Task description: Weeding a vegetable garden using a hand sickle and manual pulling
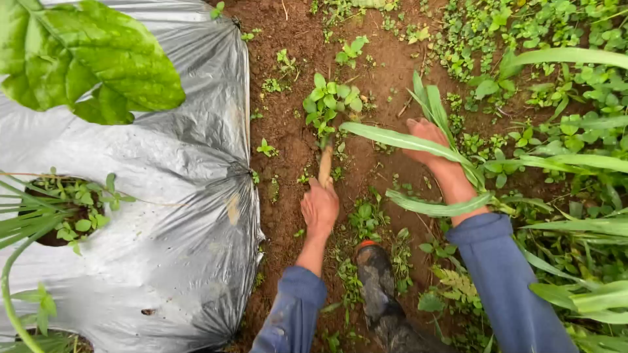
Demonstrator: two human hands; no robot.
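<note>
While the muddy boot (379, 287) is planted at the bottom centre, a wooden tool handle (325, 167) is gripped in the closed left hand (319, 208), its tip at a leafy weed (330, 101). The right hand (428, 140) (partly hidden by grass blades (418, 144)) is pressed among them; its grip cannot be told. Silver plastic sheeting (190, 196) covers the left.
</note>
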